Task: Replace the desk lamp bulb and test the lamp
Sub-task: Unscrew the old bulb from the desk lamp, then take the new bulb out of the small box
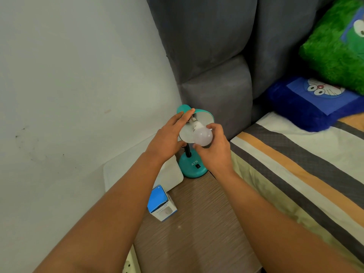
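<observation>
Standing on the wood-grain counter (197, 233) by the bed, the teal desk lamp (192, 166) has a round glossy base and a cone shade (204, 117), white inside, tipped toward the person. The right hand (214, 148) curls its fingers (213, 128) around a frosted white bulb (202, 135), smooth and rounded, whose metal screw thread points into the shade; whether it is seated in the socket I cannot tell. The left hand (169, 138) rests on the shade's outside, fingers mostly straight, thumb beneath the rim. Nearer on the counter stands a small blue-and-white cardboard box (161, 203), closed, contents hidden, with a smooth white rounded object (171, 174) beside it.
</observation>
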The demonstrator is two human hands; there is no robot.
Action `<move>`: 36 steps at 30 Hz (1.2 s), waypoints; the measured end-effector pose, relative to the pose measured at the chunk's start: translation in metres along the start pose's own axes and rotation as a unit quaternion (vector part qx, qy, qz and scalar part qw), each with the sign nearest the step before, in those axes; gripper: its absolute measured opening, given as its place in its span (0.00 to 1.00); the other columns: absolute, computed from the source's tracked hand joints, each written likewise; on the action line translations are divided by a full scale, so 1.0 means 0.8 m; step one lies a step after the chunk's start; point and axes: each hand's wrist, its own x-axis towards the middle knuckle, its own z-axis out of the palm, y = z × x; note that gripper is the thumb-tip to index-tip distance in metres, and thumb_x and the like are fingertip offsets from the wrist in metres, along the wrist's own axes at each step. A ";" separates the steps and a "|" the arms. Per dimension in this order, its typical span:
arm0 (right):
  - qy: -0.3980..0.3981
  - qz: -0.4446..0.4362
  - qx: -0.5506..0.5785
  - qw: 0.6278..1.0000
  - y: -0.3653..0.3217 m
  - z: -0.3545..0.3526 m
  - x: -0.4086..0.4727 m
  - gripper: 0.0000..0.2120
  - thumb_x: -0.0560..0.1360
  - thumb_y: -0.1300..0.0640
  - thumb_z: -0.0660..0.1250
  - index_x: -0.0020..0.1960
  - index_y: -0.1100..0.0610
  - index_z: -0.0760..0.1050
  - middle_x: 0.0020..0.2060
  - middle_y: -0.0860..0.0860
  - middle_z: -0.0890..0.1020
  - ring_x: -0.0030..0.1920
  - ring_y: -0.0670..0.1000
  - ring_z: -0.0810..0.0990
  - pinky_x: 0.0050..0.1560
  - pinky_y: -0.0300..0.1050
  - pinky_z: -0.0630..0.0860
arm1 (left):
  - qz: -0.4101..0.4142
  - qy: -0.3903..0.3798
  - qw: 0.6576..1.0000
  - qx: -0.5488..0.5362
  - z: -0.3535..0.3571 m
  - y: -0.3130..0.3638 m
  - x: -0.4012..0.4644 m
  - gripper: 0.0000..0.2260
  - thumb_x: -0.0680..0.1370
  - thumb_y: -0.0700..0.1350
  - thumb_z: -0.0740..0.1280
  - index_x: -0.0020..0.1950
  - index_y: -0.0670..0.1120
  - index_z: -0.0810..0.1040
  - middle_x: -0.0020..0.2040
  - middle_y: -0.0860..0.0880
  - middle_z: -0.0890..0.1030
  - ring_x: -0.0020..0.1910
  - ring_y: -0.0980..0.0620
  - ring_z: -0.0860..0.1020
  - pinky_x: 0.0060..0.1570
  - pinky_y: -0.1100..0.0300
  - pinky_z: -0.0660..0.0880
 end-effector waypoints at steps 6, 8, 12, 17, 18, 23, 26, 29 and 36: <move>-0.003 0.005 0.010 1.000 0.003 -0.020 -0.014 0.29 0.66 0.53 0.79 0.60 0.47 0.67 0.53 0.44 0.77 0.53 0.49 0.80 0.52 0.52 0.81 | -0.030 -0.004 0.998 0.063 -0.005 0.022 -0.009 0.48 0.74 0.40 0.75 0.80 0.61 0.45 0.81 0.46 0.55 0.75 0.41 0.65 0.70 0.49 0.68; -0.007 0.013 0.012 1.000 0.004 -0.028 -0.021 0.28 0.66 0.52 0.79 0.59 0.46 0.67 0.52 0.44 0.77 0.51 0.49 0.80 0.51 0.52 0.81 | -0.039 -0.005 0.997 0.064 -0.007 0.024 -0.018 0.50 0.73 0.41 0.76 0.80 0.62 0.43 0.81 0.46 0.54 0.76 0.41 0.64 0.71 0.47 0.67; -0.027 0.017 0.001 0.999 0.009 -0.044 -0.041 0.28 0.66 0.53 0.79 0.60 0.47 0.68 0.53 0.45 0.77 0.51 0.48 0.80 0.49 0.49 0.81 | -0.074 0.019 0.997 0.019 -0.010 0.024 -0.048 0.48 0.74 0.45 0.75 0.81 0.60 0.44 0.82 0.47 0.54 0.78 0.43 0.59 0.75 0.48 0.63; -0.053 0.016 -0.025 0.998 0.028 -0.051 -0.072 0.28 0.65 0.51 0.80 0.60 0.50 0.70 0.57 0.50 0.77 0.51 0.51 0.80 0.46 0.46 0.81 | -0.127 0.046 0.990 -0.047 0.020 0.039 -0.111 0.36 0.79 0.51 0.69 0.81 0.51 0.53 0.80 0.47 0.59 0.78 0.47 0.59 0.74 0.56 0.57; -0.061 0.020 -0.030 0.997 0.034 -0.051 -0.077 0.28 0.65 0.51 0.80 0.60 0.51 0.71 0.57 0.51 0.77 0.51 0.51 0.80 0.45 0.44 0.81 | -0.138 0.047 0.988 -0.056 0.033 0.043 -0.125 0.34 0.79 0.51 0.68 0.81 0.50 0.55 0.80 0.46 0.60 0.77 0.47 0.60 0.74 0.57 0.57; -0.107 0.056 -0.058 0.991 0.072 -0.045 -0.094 0.28 0.67 0.53 0.79 0.63 0.52 0.71 0.58 0.52 0.76 0.53 0.51 0.79 0.48 0.40 0.76 | -0.189 0.014 0.976 -0.107 0.106 0.054 -0.186 0.32 0.80 0.53 0.65 0.81 0.48 0.56 0.79 0.47 0.62 0.77 0.48 0.60 0.75 0.55 0.59; -0.137 0.085 -0.090 0.983 0.095 -0.040 -0.096 0.29 0.67 0.52 0.78 0.64 0.52 0.70 0.60 0.52 0.75 0.54 0.51 0.78 0.54 0.47 0.78 | -0.209 -0.024 0.971 -0.111 0.147 0.055 -0.207 0.32 0.81 0.53 0.64 0.81 0.48 0.55 0.80 0.47 0.60 0.78 0.47 0.60 0.75 0.53 0.60; -0.159 0.103 -0.112 0.976 0.115 -0.029 -0.096 0.30 0.66 0.52 0.79 0.64 0.53 0.71 0.60 0.53 0.76 0.53 0.52 0.79 0.57 0.52 0.79 | -0.227 -0.065 0.965 -0.113 0.181 0.050 -0.218 0.32 0.81 0.52 0.64 0.81 0.46 0.55 0.80 0.45 0.59 0.78 0.46 0.60 0.75 0.51 0.61; -0.216 0.110 -0.172 0.955 0.151 0.002 -0.093 0.32 0.64 0.46 0.79 0.64 0.51 0.72 0.57 0.52 0.76 0.52 0.54 0.80 0.57 0.57 0.78 | -0.208 -0.127 0.970 -0.024 0.243 0.037 -0.231 0.32 0.82 0.58 0.56 0.81 0.44 0.52 0.82 0.42 0.52 0.80 0.41 0.49 0.77 0.50 0.43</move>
